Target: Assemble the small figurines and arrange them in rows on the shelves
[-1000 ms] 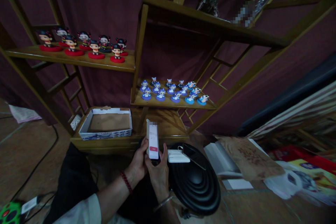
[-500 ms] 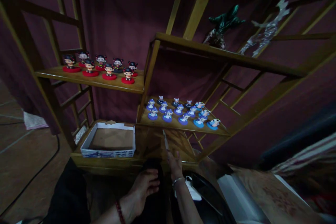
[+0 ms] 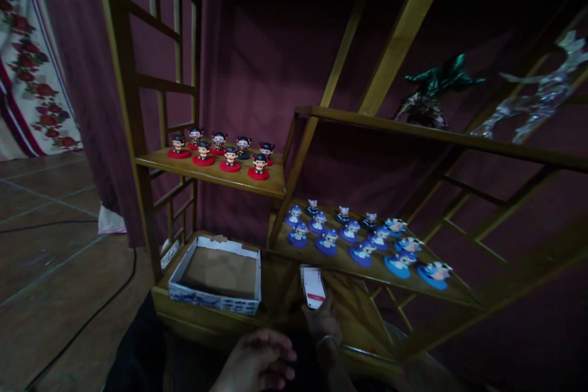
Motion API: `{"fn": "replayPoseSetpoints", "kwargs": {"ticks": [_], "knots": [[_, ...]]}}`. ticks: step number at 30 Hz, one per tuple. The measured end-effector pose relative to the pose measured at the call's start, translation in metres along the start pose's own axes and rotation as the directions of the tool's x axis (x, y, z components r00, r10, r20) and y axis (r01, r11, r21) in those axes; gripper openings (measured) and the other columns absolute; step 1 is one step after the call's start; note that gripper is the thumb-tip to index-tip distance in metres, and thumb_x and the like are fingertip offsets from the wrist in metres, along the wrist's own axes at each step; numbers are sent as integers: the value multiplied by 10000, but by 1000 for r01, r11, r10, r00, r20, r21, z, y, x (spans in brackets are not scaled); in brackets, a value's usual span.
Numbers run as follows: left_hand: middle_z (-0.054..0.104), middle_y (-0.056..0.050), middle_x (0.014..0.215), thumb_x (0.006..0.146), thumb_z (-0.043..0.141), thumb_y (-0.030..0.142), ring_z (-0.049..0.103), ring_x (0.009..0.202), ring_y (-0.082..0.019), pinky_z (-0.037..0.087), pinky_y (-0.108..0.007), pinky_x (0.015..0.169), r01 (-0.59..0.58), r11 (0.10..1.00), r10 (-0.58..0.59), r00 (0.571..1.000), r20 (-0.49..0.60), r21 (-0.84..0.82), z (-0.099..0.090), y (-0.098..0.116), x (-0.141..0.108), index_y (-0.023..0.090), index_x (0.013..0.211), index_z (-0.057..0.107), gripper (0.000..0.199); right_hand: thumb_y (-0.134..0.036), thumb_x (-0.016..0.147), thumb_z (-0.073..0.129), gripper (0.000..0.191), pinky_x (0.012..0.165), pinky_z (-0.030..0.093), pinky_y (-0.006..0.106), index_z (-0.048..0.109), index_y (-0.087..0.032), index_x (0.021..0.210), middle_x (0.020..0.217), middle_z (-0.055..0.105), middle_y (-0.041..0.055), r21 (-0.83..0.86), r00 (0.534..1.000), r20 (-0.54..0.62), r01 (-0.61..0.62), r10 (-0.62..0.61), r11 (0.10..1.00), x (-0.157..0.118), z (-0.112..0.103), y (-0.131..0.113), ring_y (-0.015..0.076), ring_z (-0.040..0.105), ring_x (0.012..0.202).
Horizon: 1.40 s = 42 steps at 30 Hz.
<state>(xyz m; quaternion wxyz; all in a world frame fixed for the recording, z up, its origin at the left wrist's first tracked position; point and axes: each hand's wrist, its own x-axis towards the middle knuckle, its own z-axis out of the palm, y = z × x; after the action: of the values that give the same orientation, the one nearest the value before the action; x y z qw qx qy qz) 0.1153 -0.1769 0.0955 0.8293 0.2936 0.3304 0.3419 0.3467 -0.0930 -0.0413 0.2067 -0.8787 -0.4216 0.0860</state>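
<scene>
My right hand (image 3: 323,318) holds a phone (image 3: 315,289) by its lower end, above the bottom shelf. The phone's lit white screen with a red bar faces me. To its left, my left hand (image 3: 263,358) hangs in front of the shelf's edge, fingers loosely curled and apart, holding nothing. An open white box (image 3: 215,303) with a brown inside sits on the bottom shelf, left of the phone. Purple-based figurines (image 3: 327,242) and blue-based figurines (image 3: 399,263) stand in rows on the shelf above the phone.
Red-based figurines (image 3: 230,159) stand on the upper left shelf (image 3: 215,179). A green figure (image 3: 436,82) and a clear deer-like figure (image 3: 537,98) are on the upper right shelf. A black cable (image 3: 98,312) runs over the tiled floor.
The view has shifted, so the shelves appear lower and farther right. The phone in my right hand has turned from edge-on to screen-facing. My left hand stays loosely curled.
</scene>
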Motion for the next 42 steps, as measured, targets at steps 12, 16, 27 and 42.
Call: {"fn": "replayPoseSetpoints", "kwargs": {"ticks": [12, 16, 27, 42], "knots": [[643, -72, 789, 627, 654, 343, 572, 698, -160, 398, -244, 626, -327, 938, 340, 935, -106, 117, -4, 59, -14, 143, 749, 648, 234, -461, 638, 515, 586, 959, 299, 493, 490, -122, 1116, 1074, 551, 160, 249, 887, -406, 340, -221, 907, -8, -5, 7, 343, 437, 1115], [636, -52, 796, 693, 597, 350, 564, 749, -168, 417, -243, 666, -519, 775, 603, 778, -176, 360, -5, 101, -24, 167, 777, 644, 207, -451, 703, 486, 423, 803, 425, 481, 586, -179, 1011, 975, 614, 141, 287, 912, -309, 360, -271, 888, -38, -27, -3, 325, 574, 897], [548, -49, 1051, 820, 422, 215, 511, 999, -162, 392, -303, 906, -456, -162, 928, 230, 292, 875, 11, 202, -38, 199, 916, 609, 211, -215, 807, 481, 230, 690, 496, 305, 621, -256, 985, 813, 663, 34, 260, 374, -254, 915, -892, 309, -129, -183, -156, 168, 603, 745], [555, -79, 989, 795, 446, 188, 550, 912, -174, 423, -304, 859, -212, -325, 887, 270, 375, 921, 3, 274, -41, 128, 1060, 561, 295, -170, 845, 360, 404, 1010, 323, 445, 420, -171, 1245, 1268, 404, 120, -195, 102, -282, 967, -954, 161, -91, -282, -294, 232, 337, 1207]]}}
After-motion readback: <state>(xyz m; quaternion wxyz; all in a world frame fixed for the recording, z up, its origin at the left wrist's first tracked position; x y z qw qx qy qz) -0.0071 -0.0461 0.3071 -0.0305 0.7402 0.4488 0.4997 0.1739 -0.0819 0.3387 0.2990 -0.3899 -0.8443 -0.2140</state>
